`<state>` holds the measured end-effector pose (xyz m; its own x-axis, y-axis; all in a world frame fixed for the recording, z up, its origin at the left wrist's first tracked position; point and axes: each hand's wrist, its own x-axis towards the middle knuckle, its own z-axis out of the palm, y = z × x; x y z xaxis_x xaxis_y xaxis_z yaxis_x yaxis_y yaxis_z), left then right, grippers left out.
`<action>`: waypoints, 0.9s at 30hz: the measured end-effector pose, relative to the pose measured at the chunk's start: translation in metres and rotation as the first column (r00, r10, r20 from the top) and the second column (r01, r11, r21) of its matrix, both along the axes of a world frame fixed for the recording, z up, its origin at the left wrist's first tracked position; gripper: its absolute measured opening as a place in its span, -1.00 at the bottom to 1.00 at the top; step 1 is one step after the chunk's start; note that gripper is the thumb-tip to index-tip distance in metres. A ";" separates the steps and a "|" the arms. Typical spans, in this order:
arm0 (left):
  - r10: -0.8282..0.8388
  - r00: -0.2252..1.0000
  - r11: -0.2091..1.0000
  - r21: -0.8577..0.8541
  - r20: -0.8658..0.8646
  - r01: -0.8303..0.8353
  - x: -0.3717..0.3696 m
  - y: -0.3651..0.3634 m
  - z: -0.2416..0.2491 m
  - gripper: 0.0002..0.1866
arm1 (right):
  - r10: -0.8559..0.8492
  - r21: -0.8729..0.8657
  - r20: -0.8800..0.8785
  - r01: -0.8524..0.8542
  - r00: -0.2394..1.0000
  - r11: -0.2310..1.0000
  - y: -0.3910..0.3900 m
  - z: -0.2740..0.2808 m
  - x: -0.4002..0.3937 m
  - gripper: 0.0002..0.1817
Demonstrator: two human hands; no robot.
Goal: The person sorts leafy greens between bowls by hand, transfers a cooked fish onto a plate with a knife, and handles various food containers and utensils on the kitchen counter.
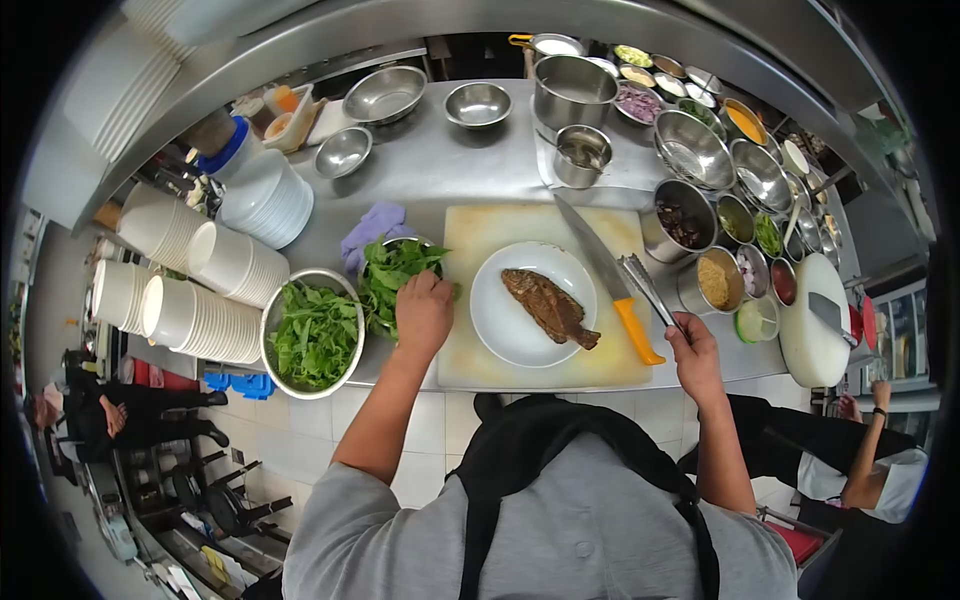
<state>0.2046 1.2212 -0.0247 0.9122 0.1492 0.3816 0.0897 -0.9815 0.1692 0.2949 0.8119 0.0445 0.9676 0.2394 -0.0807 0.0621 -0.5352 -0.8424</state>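
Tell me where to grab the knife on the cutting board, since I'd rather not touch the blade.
Take the knife by its yellow handle, the end nearest the person at the cutting board's front edge. Come from that near side, just right of the plate; the blade slants away up the board. The right hand sits closest, though it already holds tongs.

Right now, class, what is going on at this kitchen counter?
A person in a grey top and dark apron stands at a steel counter. The left hand grips a bunch of green leaves over a small bowl, beside a larger bowl of greens. The right hand holds metal tongs. Between the hands, a fried fish lies on a white plate on the cutting board, next to a yellow-handled knife.
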 end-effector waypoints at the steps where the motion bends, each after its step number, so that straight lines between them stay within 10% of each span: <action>1: 0.028 1.000 0.998 -0.059 -0.003 -0.028 -0.004 -0.003 0.006 -0.90 | 0.012 0.009 0.006 -0.012 1.000 1.000 0.002 -0.001 0.002 -0.73; 9: 0.089 0.993 0.990 0.119 -0.075 -0.079 0.018 -0.005 -0.012 -0.86 | 0.153 -0.018 -0.020 -0.154 0.988 0.988 0.033 0.001 0.008 -0.74; 14: 0.323 0.872 0.945 -0.073 0.369 -0.319 -0.032 -0.008 0.031 -0.83 | 0.147 0.015 0.060 -0.148 0.987 0.989 0.032 0.002 0.021 -0.75; 21: 0.389 0.920 0.920 0.024 0.044 -0.390 -0.055 0.039 0.054 -0.40 | 0.201 -0.028 0.060 -0.199 0.978 0.980 0.044 -0.004 0.020 -0.73; 27: 0.590 0.796 0.806 0.042 -0.137 -0.590 -0.067 0.048 0.021 -0.66 | 0.225 0.005 0.083 -0.226 0.971 0.974 0.050 -0.008 0.020 -0.73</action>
<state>0.1373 1.2697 -0.0040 0.6897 0.6763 0.2585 0.6734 -0.7304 0.1141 0.3154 0.8621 0.0369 0.8917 0.4527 0.0016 0.2488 -0.4870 -0.8372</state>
